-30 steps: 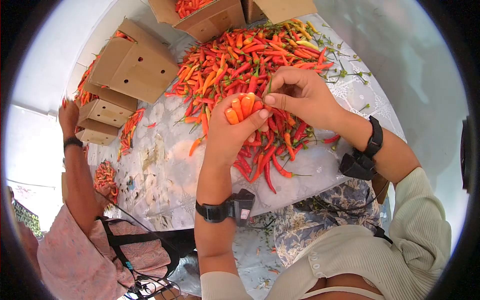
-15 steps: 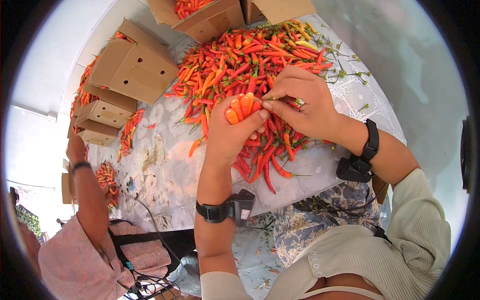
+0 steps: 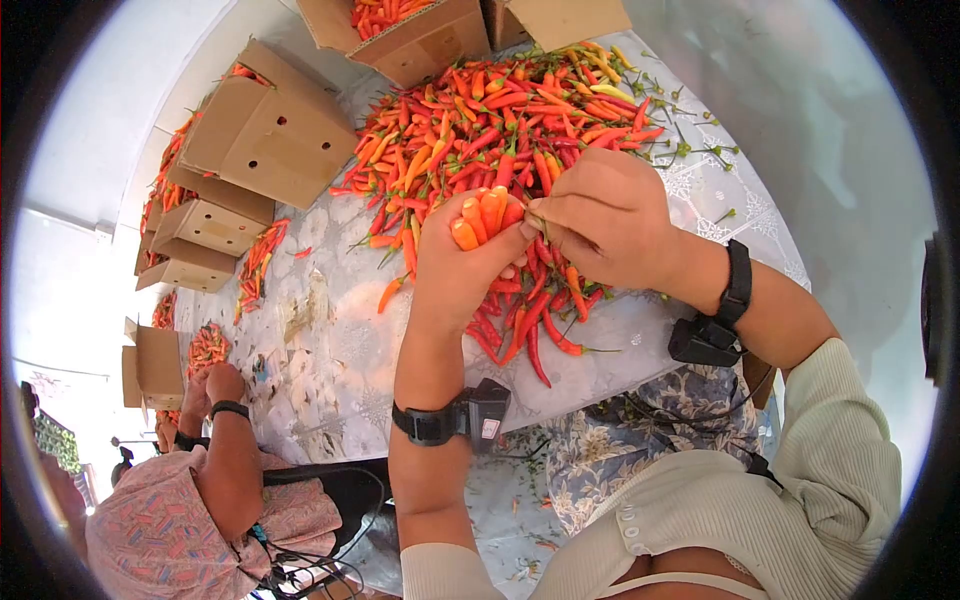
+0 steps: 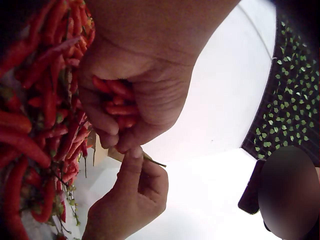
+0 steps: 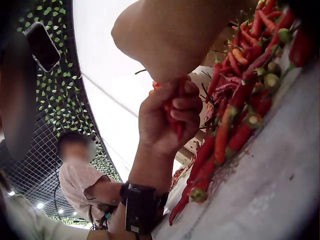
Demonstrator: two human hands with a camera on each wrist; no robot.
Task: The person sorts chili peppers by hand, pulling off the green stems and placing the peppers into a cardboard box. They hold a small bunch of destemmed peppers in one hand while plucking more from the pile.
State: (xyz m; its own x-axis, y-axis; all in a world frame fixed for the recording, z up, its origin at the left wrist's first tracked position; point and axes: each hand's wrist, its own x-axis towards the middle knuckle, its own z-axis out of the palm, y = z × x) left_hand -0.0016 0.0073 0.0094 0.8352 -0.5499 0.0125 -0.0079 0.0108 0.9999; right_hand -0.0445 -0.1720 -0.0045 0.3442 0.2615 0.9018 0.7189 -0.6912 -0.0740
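My left hand [image 3: 445, 265] is curled around a bunch of orange-red chili peppers [image 3: 484, 216], their blunt, stemless ends facing up. The bunch also shows between its fingers in the left wrist view. Right beside it, my right hand [image 3: 615, 215] pinches a thin green chili stem [image 4: 156, 161] between thumb and forefinger, its fingertips meeting the left thumb and forefinger. What is at the stem's other end is hidden by the fingers. Below and beyond both hands spreads a large heap of red and orange chilies [image 3: 480, 110], many with green stems.
Cardboard boxes holding chilies stand at the back [image 3: 425, 45] and left [image 3: 285, 130]. Loose green stems [image 3: 685, 145] lie on the table's right side. Smaller chili piles [image 3: 262, 262] lie at left, where another person [image 3: 190, 500] works. The table [image 3: 340, 370] has a patterned cover.
My right hand's fingertips have come down against the left thumb and pinch the stem there. The left hand stays put. The other person's raised arm has dropped from the boxes to a small pile.
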